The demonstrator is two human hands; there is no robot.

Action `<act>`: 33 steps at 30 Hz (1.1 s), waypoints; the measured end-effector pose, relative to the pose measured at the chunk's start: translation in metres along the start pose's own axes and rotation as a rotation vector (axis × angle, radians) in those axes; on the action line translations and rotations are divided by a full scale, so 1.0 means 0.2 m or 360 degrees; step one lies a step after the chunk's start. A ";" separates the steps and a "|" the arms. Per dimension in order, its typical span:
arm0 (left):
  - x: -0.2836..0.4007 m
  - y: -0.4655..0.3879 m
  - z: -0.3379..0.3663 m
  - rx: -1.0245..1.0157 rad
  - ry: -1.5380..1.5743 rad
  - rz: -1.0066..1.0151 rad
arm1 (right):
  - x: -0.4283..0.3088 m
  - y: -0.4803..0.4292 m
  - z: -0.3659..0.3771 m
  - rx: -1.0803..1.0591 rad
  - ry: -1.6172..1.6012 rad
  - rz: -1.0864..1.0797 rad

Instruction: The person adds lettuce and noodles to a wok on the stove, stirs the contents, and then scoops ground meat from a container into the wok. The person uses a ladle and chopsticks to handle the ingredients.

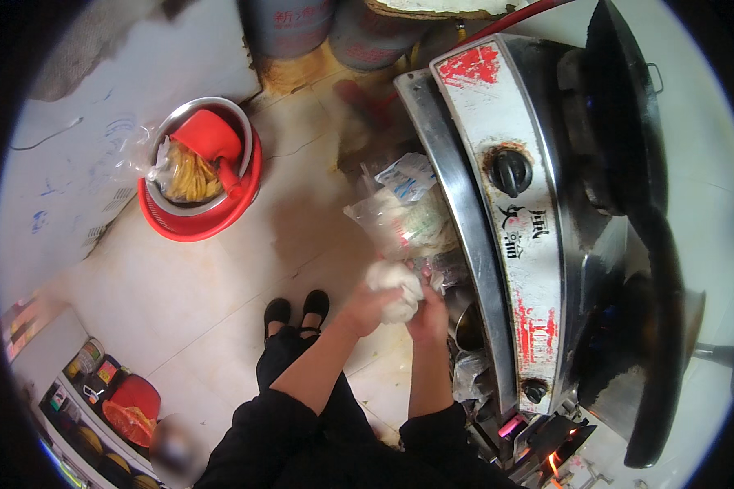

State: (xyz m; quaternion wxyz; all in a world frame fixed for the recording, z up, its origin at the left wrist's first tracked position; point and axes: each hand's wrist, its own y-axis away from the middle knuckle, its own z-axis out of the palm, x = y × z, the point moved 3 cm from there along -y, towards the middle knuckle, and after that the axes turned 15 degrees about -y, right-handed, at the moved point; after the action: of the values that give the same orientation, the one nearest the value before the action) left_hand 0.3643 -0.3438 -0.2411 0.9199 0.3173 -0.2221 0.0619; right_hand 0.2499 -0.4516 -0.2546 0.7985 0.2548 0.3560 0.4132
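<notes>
My left hand point(373, 312) and my right hand point(429, 312) hold a soft white bundle point(396, 290) between them, low beside the stove's metal front rail. The bundle looks like cloth or dough; which one I cannot tell. Just beyond my fingers, a clear plastic bag point(397, 229) with pale contents lies against the rail, and a printed packet point(407, 176) rests on top of it. Clear crumpled plastic point(446, 269) touches the area by my right fingertips. Some of my fingers are hidden behind the bundle.
A gas stove point(501, 104) at the right carries a black wok point(615, 110) and another long-handled pan point(663, 367). Flames point(553, 461) show at lower right. A red basket point(196, 232) with a metal bowl point(153, 195) stands on the floor. Gas cylinders point(287, 27) stand at the top.
</notes>
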 end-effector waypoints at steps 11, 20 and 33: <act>0.07 0.21 0.09 -0.0133 0.0374 -0.0089 | -0.09 0.36 0.27 0.0206 0.0689 -0.0608; -0.01 0.52 0.15 -0.0424 -0.0179 -0.0565 | -0.02 0.85 0.44 -0.0287 0.1904 -0.0874; 0.29 1.08 0.26 -0.0509 -0.0091 -0.0464 | 0.31 1.35 0.31 -0.0593 -0.0307 0.0539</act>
State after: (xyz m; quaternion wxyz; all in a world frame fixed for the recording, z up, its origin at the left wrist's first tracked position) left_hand 0.3417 -0.2056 -0.0583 0.9510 0.1978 -0.2069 -0.1167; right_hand 0.1936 -0.2638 -0.0487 0.7815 0.1975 0.1483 0.5730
